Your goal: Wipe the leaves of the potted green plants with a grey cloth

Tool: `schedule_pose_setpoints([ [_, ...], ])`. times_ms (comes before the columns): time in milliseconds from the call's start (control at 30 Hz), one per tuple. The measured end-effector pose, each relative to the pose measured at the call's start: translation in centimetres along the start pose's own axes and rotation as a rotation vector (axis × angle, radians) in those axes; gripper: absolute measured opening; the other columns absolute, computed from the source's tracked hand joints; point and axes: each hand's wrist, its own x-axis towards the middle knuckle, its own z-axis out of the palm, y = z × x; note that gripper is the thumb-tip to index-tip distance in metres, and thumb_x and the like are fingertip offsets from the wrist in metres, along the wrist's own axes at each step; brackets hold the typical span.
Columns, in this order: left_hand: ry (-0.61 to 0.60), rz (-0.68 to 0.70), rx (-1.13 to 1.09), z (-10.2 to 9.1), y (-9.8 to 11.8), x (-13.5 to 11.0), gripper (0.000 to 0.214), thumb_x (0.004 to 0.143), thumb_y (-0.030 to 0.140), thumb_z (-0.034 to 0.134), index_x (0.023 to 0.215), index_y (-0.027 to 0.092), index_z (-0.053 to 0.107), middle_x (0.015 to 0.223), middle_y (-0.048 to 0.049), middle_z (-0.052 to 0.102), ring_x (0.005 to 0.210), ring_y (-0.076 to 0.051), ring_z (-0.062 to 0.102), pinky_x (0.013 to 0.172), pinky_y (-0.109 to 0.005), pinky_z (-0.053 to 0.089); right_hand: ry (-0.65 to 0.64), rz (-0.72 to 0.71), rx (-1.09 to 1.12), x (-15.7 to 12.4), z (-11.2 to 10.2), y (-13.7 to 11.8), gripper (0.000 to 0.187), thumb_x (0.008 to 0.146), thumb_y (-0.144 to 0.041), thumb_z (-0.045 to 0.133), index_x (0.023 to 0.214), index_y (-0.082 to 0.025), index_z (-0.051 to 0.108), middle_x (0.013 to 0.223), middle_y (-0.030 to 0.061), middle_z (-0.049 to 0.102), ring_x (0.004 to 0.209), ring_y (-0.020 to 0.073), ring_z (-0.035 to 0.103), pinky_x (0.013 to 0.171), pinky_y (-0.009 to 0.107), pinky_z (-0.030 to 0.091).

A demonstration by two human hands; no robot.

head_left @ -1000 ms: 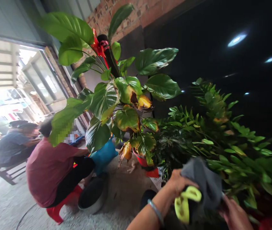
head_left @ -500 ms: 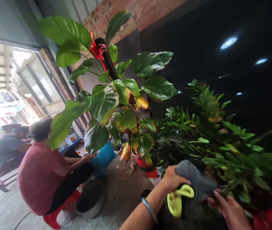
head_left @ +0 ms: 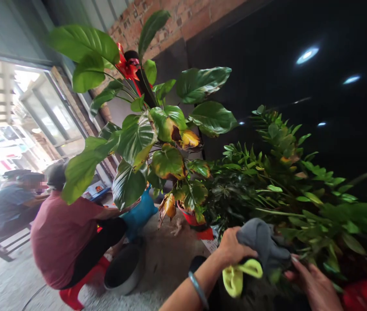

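Note:
My left hand [head_left: 233, 249], a bangle on its wrist, is closed on a grey cloth [head_left: 263, 244] with a yellow-green side that hangs below it. The cloth presses against the leafy stems of a bushy green plant [head_left: 287, 190] at the lower right. My right hand [head_left: 313, 283] sits just right of the cloth, its fingers curled at a stem or leaf of that plant; what it grips is hidden by the foliage.
A tall plant [head_left: 157, 129] with large leaves, some yellowed, and a red bow [head_left: 125, 67] stands in a red pot [head_left: 190, 217]. A person in a maroon shirt [head_left: 63, 237] squats on a red stool beside a dark basin [head_left: 123, 268]. Another person [head_left: 5, 205] sits far left.
My left hand and the cloth have shifted slightly along the plant's stems. My right hand stays beside the cloth. The squatting person has leaned a little.

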Motion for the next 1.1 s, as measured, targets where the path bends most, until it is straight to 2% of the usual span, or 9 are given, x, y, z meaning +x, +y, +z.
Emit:
schedule_pose_setpoints([
  [100, -0.031, 0.094, -0.013, -1.7, 1.5, -1.4, 0.033, 0.038, 0.017, 0.08, 0.068, 0.017, 0.066, 0.06, 0.0056, 0.057, 0.063, -0.012, 0.048, 0.059, -0.023, 0.039, -0.003, -0.01, -0.002, -0.2, 0.0, -0.3, 0.037, 0.032, -0.032, 0.082, 0.064, -0.024, 0.063, 0.051, -0.004, 0.064, 0.039, 0.014, 0.055, 0.037, 0.023, 0.047],
  [233, 0.231, 0.342, -0.292, -2.8, 5.6, 0.6, 0.04, 0.048, 0.023, 0.077, 0.085, 0.016, 0.066, 0.076, 0.0004, 0.066, 0.07, -0.014, 0.055, 0.067, -0.024, 0.045, -0.006, -0.042, -0.041, -0.3, 0.5, -0.2, 0.032, 0.037, -0.034, 0.081, 0.061, -0.026, 0.062, 0.053, -0.0016, 0.065, 0.041, 0.0167, 0.056, 0.038, 0.028, 0.049],
  [333, 0.353, 0.333, -0.232, -1.8, 4.0, 1.6, 0.036, 0.049, 0.019, 0.076, 0.083, 0.017, 0.065, 0.074, 0.001, 0.065, 0.073, -0.014, 0.056, 0.071, -0.024, 0.046, -0.018, -0.035, -0.037, 0.2, 0.6, 0.3, 0.038, 0.035, -0.035, 0.081, 0.066, -0.024, 0.062, 0.054, -0.0014, 0.066, 0.043, 0.0168, 0.058, 0.041, 0.028, 0.05],
  [467, 0.027, 0.106, 0.162, -1.1, -0.6, -0.7, 0.03, 0.038, 0.013, 0.079, 0.063, 0.017, 0.062, 0.056, 0.0074, 0.052, 0.064, -0.012, 0.047, 0.061, -0.022, 0.041, 0.056, -0.058, -0.093, 1.0, -0.2, 0.8, 0.045, 0.032, -0.036, 0.078, 0.071, -0.021, 0.063, 0.053, -0.0024, 0.064, 0.042, 0.0155, 0.057, 0.041, 0.026, 0.048],
  [533, -0.029, 0.118, 0.137, -2.0, -0.5, -2.0, 0.03, 0.04, 0.016, 0.078, 0.066, 0.016, 0.064, 0.059, 0.0069, 0.054, 0.064, -0.011, 0.047, 0.059, -0.021, 0.04, 0.047, -0.025, -0.074, 1.1, -0.5, 0.8, 0.046, 0.03, -0.034, 0.079, 0.071, -0.021, 0.063, 0.052, -0.0032, 0.064, 0.041, 0.0149, 0.056, 0.04, 0.025, 0.048],
  [700, 0.393, 0.371, -0.224, -5.5, 4.8, -0.8, 0.039, 0.05, 0.027, 0.074, 0.086, 0.017, 0.065, 0.074, 0.0014, 0.065, 0.068, -0.013, 0.056, 0.064, -0.023, 0.047, 0.02, 0.036, -0.015, 0.7, -0.3, 0.3, 0.039, 0.03, -0.029, 0.082, 0.064, -0.025, 0.063, 0.053, -0.0031, 0.065, 0.041, 0.015, 0.056, 0.037, 0.025, 0.048],
  [800, 0.534, 0.335, -0.228, -5.4, 3.9, 0.4, 0.036, 0.049, 0.023, 0.072, 0.084, 0.017, 0.065, 0.075, -0.0001, 0.066, 0.069, -0.014, 0.058, 0.067, -0.025, 0.048, 0.013, 0.011, -0.007, 0.7, 0.1, 0.5, 0.034, 0.034, -0.03, 0.081, 0.062, -0.026, 0.063, 0.051, -0.0029, 0.063, 0.041, 0.0158, 0.055, 0.038, 0.026, 0.049],
  [967, 0.157, 0.009, -0.027, -3.8, -2.7, -2.9, 0.026, 0.042, 0.011, 0.073, 0.066, 0.015, 0.065, 0.059, 0.0035, 0.059, 0.058, -0.012, 0.05, 0.052, -0.022, 0.04, 0.008, 0.003, -0.04, 1.1, 0.1, 0.9, 0.035, 0.035, -0.03, 0.08, 0.067, -0.024, 0.067, 0.059, -0.0018, 0.068, 0.044, 0.0168, 0.06, 0.041, 0.025, 0.052],
  [1100, 0.195, 0.159, -0.139, -6.1, -0.7, -4.0, 0.033, 0.044, 0.019, 0.074, 0.076, 0.015, 0.067, 0.064, 0.0027, 0.062, 0.059, -0.012, 0.052, 0.055, -0.022, 0.043, 0.017, 0.074, -0.014, 0.9, 0.6, 0.4, 0.036, 0.028, -0.028, 0.08, 0.061, -0.022, 0.065, 0.052, -0.0012, 0.066, 0.041, 0.0171, 0.059, 0.038, 0.025, 0.05],
])
